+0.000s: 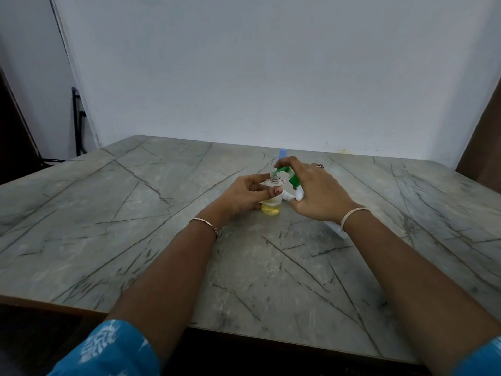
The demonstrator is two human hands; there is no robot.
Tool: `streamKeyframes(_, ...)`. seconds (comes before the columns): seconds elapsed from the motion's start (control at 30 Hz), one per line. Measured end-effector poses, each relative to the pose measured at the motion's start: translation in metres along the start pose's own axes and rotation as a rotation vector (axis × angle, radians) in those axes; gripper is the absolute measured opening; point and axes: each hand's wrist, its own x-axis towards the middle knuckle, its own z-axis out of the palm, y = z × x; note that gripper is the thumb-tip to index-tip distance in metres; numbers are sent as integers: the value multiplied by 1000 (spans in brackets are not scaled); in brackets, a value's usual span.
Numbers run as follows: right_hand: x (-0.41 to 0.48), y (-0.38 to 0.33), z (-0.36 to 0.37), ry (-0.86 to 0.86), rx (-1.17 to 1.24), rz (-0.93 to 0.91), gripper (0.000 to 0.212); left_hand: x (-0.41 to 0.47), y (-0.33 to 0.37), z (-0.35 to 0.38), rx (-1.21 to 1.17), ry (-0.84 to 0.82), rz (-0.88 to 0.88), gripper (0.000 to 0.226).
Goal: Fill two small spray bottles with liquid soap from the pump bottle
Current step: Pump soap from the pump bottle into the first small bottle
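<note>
A small clear spray bottle (pixel 271 208) stands uncapped on the table, about a third full of yellow soap. My left hand (pixel 244 195) grips it around the middle. My right hand (pixel 317 191) holds the white pump bottle (pixel 336 228) tilted towards it, fingers curled over the green pump head (pixel 291 177). The green spout sits right over the small bottle's open neck. A small white spray top (pixel 288 197) shows between my hands; I cannot tell whether it lies on the table. Most of the pump bottle is hidden under my right hand.
The marbled grey table (pixel 135 213) ends at a white wall. A pale blue tip (pixel 282 152) pokes up behind my hands; the rest of that object is hidden. A dark chair frame (pixel 77 118) stands off the far left corner.
</note>
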Motion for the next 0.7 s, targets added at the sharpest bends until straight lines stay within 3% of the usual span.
streamKeyframes(0.27,2,-4,-1,22,0,4,63,-2,2,1,8,7,1,45)
streamKeyframes(0.5,-1,0,0,-4,-6,18,71,0,-6,-2,204,9,65,81)
streamKeyframes(0.7,2,-6,-2,11,-3,10,65,2,-9,-3,301,43,134,87)
